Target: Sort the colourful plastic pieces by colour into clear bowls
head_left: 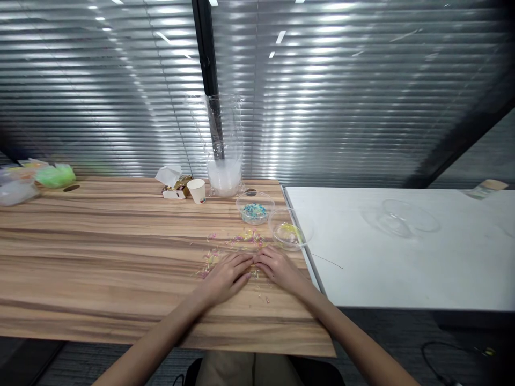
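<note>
Scattered small pink and yellow pieces [211, 258] lie on the wood-grain table, some around and under my hands. My left hand [225, 276] rests over them, fingers stretched to the right and thumb apart. My right hand [281, 271] reaches in from the other side with its fingers pointing left, slightly bent and spread. The fingertips of both hands meet or nearly meet among the pieces; nothing held shows. Just beyond my right hand stands a clear round bowl [277, 237] with yellow pieces. Behind it, another clear bowl [241, 206] holds blue and white pieces.
A paper cup [197, 191], a tissue box [174, 192] and a clear bag of stacked bowls [224, 178] stand at the back. Bagged items [54, 176] lie far left. On the adjoining white table [362, 279] are clear lids [410, 215] and a thin stick [328, 261].
</note>
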A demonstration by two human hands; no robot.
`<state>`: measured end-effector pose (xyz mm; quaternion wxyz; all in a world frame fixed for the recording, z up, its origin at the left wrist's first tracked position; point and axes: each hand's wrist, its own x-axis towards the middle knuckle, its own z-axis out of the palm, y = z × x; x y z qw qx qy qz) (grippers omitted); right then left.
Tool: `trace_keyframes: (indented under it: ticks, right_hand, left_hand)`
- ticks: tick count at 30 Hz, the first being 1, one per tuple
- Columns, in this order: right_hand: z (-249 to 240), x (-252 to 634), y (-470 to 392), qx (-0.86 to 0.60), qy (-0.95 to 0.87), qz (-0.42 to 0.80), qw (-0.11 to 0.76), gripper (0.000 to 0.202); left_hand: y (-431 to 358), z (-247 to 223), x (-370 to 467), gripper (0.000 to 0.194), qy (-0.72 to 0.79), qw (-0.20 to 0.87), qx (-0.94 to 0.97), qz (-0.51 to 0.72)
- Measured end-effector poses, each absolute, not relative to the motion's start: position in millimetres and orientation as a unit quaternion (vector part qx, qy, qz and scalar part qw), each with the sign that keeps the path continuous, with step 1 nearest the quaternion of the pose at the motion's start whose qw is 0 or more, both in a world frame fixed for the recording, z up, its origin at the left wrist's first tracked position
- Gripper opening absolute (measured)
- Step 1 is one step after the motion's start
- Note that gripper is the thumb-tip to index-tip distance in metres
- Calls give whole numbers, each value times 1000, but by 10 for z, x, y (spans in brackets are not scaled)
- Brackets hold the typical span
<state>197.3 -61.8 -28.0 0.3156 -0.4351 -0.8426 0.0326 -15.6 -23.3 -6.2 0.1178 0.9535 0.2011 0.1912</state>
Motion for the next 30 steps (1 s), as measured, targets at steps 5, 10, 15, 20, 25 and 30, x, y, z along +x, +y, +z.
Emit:
trace_keyframes:
  ticks: [5, 10, 15, 20, 25, 30]
  right_hand:
    - [-245, 1958, -632, -441, -839, 35, 318, 12]
    - [-239, 1955, -633, -440, -840, 35, 315, 13]
    - [-253, 1955, -629, -440, -835, 45, 326, 15]
    - [-246, 1949, -635, -446, -830, 55, 332, 16]
    - [-258, 1954, -635, -447, -827, 66, 335, 16]
    - [-286, 1962, -626, -450, -827, 64, 332, 14]
  left_hand:
    - [-240, -41, -154, 32, 204, 120, 953, 188]
    - [-248, -28, -155, 33, 204, 119, 953, 190]
    - [-243, -44, -156, 33, 202, 117, 953, 192]
    - [-249, -32, -155, 32, 203, 124, 952, 192]
    - [-251, -19, -151, 31, 209, 126, 953, 180]
    - [-245, -34, -155, 33, 210, 124, 954, 176]
